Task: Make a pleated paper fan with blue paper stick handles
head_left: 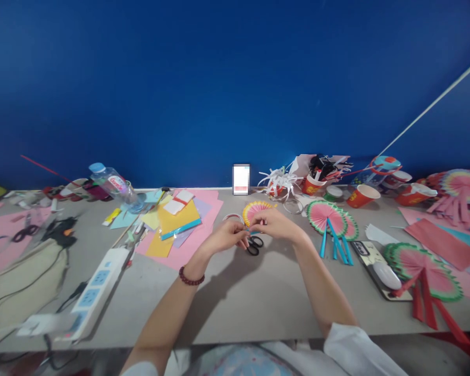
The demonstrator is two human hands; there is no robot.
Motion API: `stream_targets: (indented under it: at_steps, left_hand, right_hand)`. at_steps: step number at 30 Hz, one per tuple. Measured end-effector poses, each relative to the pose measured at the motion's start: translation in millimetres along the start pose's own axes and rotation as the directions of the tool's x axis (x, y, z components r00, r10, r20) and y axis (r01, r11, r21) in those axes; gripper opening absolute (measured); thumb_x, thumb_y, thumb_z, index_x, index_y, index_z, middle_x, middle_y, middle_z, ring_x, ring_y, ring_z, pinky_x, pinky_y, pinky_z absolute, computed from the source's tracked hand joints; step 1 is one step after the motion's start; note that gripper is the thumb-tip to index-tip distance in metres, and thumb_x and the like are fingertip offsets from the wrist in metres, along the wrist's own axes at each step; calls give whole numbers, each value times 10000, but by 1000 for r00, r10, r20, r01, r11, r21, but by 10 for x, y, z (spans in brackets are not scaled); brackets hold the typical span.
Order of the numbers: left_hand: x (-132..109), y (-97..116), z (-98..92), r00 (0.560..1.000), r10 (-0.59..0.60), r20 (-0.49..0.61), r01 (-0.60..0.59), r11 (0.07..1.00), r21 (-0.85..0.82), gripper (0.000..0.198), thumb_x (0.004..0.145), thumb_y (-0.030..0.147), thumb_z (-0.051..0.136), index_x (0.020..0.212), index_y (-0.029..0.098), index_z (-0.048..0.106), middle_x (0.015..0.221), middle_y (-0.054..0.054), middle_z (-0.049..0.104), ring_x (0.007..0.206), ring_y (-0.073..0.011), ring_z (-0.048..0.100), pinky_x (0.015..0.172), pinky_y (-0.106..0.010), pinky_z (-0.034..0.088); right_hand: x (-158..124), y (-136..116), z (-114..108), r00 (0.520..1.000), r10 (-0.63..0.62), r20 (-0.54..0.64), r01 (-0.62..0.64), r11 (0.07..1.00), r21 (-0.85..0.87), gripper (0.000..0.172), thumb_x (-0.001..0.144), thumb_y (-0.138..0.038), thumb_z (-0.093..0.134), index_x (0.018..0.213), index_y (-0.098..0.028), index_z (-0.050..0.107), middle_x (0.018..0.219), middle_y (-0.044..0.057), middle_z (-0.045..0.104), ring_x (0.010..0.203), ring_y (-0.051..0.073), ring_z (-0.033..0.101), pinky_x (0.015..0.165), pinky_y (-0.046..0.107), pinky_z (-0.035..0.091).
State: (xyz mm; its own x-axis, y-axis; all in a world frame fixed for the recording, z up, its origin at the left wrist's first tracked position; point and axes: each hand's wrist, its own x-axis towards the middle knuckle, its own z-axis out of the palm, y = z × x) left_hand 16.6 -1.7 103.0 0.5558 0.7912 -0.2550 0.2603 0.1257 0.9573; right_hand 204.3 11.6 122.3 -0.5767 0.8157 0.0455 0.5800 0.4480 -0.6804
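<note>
My left hand (230,234) and my right hand (273,224) meet over the middle of the table, fingertips pinched close together. Between them shows a bit of a small blue strip (251,231), mostly hidden by the fingers; it looks like paper. Just behind my right hand lies a pink and yellow folded-paper fan (254,210), partly covered. Black-handled scissors (254,246) rest on the table below the fingers. A roll of tape (233,216) sits behind my left hand, only its upper rim showing.
Coloured paper sheets (199,245), a bottle (115,183) and a power strip (100,292) lie left. A phone-like screen (241,179) leans against the blue wall. Finished-looking watermelon fans (327,216), paper cups (363,196) and a phone (362,250) under a mouse (387,275) are right.
</note>
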Motion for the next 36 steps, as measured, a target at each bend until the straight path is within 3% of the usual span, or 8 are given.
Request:
stream_targets:
  at_steps: [5, 11, 16, 27, 36]
  left_hand:
    - [-39, 45, -109, 991, 13, 135, -2, 997, -82, 368, 761, 488, 619, 740, 120, 616, 659, -79, 696, 564, -130, 649, 590, -234, 514]
    - [-65, 38, -251, 993, 26, 116, -13, 993, -113, 380, 752, 490, 638, 770, 111, 640, 673, -88, 703, 587, -140, 657, 604, -244, 518]
    - [-62, 48, -256, 995, 19, 99, -9, 995, -96, 387, 755, 494, 632, 736, 108, 645, 643, -86, 697, 567, -139, 651, 581, -234, 510]
    - [-61, 51, -269, 990, -13, 142, 19, 999, -39, 470, 774, 543, 583, 635, 100, 658, 607, -101, 689, 531, -137, 640, 577, -230, 508]
    - [-41, 3, -274, 991, 15, 130, -8, 998, -58, 394, 737, 508, 645, 704, 116, 635, 617, -73, 690, 543, -128, 645, 542, -207, 500]
  right_hand:
    - [-29, 8, -50, 1000, -4, 4, 4, 999, 46, 185, 802, -257, 553, 649, -171, 613, 607, -14, 566, 597, 112, 477, 567, 224, 331]
    - [-38, 15, -74, 999, 49, -7, -47, 991, 122, 209, 797, -319, 573, 654, -168, 598, 605, -21, 544, 569, 101, 451, 556, 223, 334]
    - [-18, 23, -65, 999, 43, -21, -39, 987, 157, 240, 786, -372, 586, 669, -164, 614, 619, -14, 540, 590, 107, 458, 570, 229, 350]
    - [7, 126, -51, 997, 30, 68, -44, 978, 205, 330, 793, -454, 546, 637, -164, 568, 568, -35, 437, 547, 93, 378, 517, 224, 299]
    - [-11, 117, -46, 998, 14, 65, -28, 977, 213, 302, 795, -435, 563, 692, -156, 617, 627, -13, 528, 587, 101, 440, 548, 222, 347]
